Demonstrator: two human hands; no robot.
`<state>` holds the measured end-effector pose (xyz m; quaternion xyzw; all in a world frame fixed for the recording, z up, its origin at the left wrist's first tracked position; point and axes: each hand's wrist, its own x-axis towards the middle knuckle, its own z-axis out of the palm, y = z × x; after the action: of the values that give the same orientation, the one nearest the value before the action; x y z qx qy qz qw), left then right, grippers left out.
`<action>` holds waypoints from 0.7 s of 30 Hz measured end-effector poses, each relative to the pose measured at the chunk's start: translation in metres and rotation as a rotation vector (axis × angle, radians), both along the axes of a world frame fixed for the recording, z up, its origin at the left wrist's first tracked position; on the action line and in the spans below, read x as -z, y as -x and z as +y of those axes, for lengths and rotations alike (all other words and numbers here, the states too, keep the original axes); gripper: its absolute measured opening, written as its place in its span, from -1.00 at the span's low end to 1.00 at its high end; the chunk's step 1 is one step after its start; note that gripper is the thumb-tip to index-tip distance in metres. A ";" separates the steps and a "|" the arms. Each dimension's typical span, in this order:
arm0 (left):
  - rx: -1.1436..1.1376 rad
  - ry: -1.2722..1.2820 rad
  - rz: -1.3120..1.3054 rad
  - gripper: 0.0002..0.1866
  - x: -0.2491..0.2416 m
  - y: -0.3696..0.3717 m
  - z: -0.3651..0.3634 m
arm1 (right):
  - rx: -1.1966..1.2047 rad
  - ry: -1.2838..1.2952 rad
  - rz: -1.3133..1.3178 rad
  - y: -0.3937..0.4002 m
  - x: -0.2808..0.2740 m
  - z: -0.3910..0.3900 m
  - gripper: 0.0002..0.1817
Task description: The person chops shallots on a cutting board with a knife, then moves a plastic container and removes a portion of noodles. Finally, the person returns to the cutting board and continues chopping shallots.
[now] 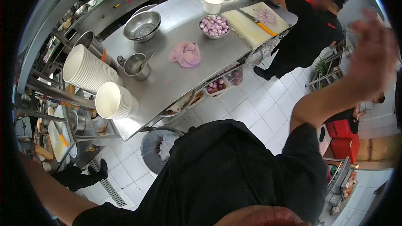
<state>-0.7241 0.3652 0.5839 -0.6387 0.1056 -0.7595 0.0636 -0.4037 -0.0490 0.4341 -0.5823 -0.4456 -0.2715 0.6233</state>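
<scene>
My right hand (pixel 372 54) is raised at the far right, slightly blurred, with its fingers stretched upward and nothing visible in it. It is held away from the steel table (pixel 163 83). My left forearm reaches out past the lower left edge, so that hand is hidden from view. On the table in front of me lies a crumpled pink cloth (pixel 185 54). Behind it stands a metal bowl of peeled shallots (pixel 214 26). A steel pot (pixel 137 67) with a ladle in it is on the left part of the table.
Stacked white tubs (pixel 116 100) stand at the table's left end, near steel bowls (pixel 142 25). Cutting boards (pixel 247 25) hold an orange-handled knife (pixel 259 24) and chopped shallots. A co-worker (pixel 310 29) in black stands at the far right corner. A lined bin (pixel 155 150) sits below the front edge.
</scene>
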 end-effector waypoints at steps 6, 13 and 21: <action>0.080 -0.344 -0.110 -0.49 -0.010 0.043 -0.060 | 0.218 0.245 0.555 -0.074 0.153 -0.025 -0.76; 0.104 0.200 -0.102 -0.61 0.137 -0.098 -0.151 | 0.340 0.435 0.843 -0.145 0.273 -0.103 -0.73; 0.353 0.879 0.560 -0.86 0.354 -0.365 -0.248 | 0.259 0.525 0.892 -0.248 0.341 -0.192 -0.73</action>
<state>-0.3586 0.1172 0.2299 -0.7554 -0.1031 -0.5322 -0.3681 -0.1555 -0.2405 0.0932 -0.8278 -0.1149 0.0482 0.5470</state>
